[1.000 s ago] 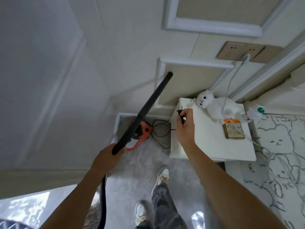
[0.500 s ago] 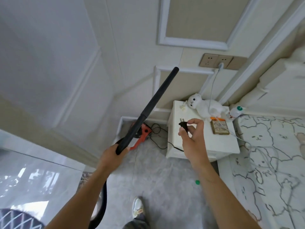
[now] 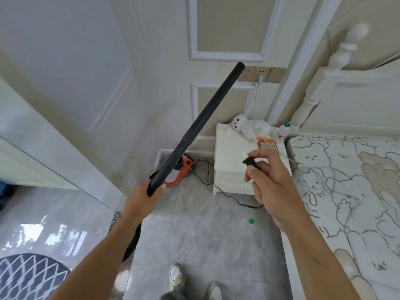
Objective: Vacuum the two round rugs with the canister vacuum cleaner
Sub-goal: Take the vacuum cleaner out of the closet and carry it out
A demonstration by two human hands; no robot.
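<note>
A: How far along is the task judged to be?

B: At the very start, it seems. The plug point(image 3: 249, 162) is pinched between thumb and forefinger of the right hand point(image 3: 272, 187), with the other fingers loosely bent. It is not yet seated in the wall sockets point(image 3: 255, 74). No suction can be expected until that is done, so both rugs are left to do. Only one rug point(image 3: 28, 276) is seen, at the lower left edge, well apart from the wand point(image 3: 201, 124).

A: Where is the canister vacuum point(image 3: 186, 167) found?

B: On the floor in the corner, near the nightstand point(image 3: 229, 152). The cord point(image 3: 233, 200) is trailed across the tiles from that corner toward the plug.

A: And the wand?

B: Its lower end is gripped by the left hand point(image 3: 140, 200), fingers wrapped fully round. Its long axis is laid diagonally, from that hand up and away to the right, so the tip is pointed toward the sockets and not down at a rug. The plug's prongs are turned up and leftward. The left socket is judged free, and the middle one is taken by a white charger point(image 3: 259, 78).
</note>
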